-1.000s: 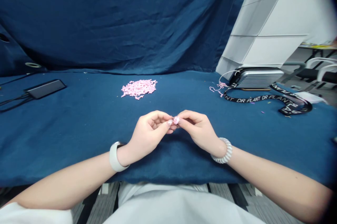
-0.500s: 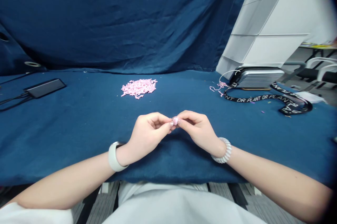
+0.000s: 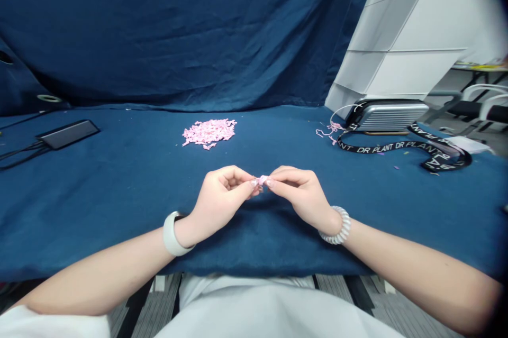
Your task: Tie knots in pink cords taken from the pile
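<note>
A small pink twisted paper piece (image 3: 262, 180) is pinched between my two hands, above the near part of the blue cloth. My left hand (image 3: 224, 192) grips its left end between thumb and index finger. The right end sits in the thumb-and-finger pinch of my right hand (image 3: 299, 192). Both hands are closed, and their fingertips cover the ends of the piece. Farther back lies a pile of similar small pink twisted pieces (image 3: 209, 133), away from both hands.
Blue cloth (image 3: 138, 179) covers the table and hangs behind it. At the left lies a dark flat device (image 3: 68, 133) with cables. On the right are a silver ribbed case (image 3: 392, 116), a black lettered lanyard (image 3: 373, 148) and loose pink scraps (image 3: 332, 129).
My hands have drawn slightly apart, and more of the pink piece shows between the fingertips. It looks more stretched out than before. The pile has not moved.
</note>
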Motion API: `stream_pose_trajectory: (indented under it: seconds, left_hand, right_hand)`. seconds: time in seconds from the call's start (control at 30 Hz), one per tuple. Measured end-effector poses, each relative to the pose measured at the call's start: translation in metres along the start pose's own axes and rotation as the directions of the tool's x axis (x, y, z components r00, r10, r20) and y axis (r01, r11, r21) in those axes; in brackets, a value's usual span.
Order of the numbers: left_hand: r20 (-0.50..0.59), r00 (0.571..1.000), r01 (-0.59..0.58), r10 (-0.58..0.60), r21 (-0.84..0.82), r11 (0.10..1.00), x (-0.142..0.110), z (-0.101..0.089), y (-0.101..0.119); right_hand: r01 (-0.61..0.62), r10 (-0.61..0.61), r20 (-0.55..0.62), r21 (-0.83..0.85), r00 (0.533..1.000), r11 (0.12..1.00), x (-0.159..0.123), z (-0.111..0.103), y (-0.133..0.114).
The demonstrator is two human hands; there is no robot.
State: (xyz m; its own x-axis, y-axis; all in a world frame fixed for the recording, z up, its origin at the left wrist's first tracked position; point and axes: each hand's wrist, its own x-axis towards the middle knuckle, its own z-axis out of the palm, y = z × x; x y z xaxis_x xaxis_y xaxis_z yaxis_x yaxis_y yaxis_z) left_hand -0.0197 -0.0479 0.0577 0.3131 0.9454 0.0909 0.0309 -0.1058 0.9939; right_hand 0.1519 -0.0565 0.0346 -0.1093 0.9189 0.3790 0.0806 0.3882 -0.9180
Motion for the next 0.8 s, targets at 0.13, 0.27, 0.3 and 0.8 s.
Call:
stream_pose_trajectory:
  seconds: [0.13,0.27,0.3,0.8]
  left_hand:
    - [-0.023,1.000,0.019,-0.020,-0.029,0.999,0.002,-0.001,0.000]
    - [-0.027,0.998,0.062,-0.065,-0.088,0.994,0.004,-0.002,-0.003]
    - [-0.022,0.997,0.074,-0.077,-0.101,0.992,0.004,-0.002,-0.004]
    - [0.079,0.992,0.097,-0.103,0.068,0.993,0.005,-0.001,-0.005]
  right_hand:
    - [-0.025,0.025,-0.012,-0.003,1.000,1.000,0.000,-0.001,0.001]
    - [-0.057,0.057,-0.002,0.009,0.998,0.998,0.000,-0.002,0.002]
    - [-0.077,0.076,0.026,0.033,0.997,0.997,0.001,-0.002,0.002]
    - [-0.262,0.273,0.291,-0.078,0.917,0.962,0.004,0.000,-0.009]
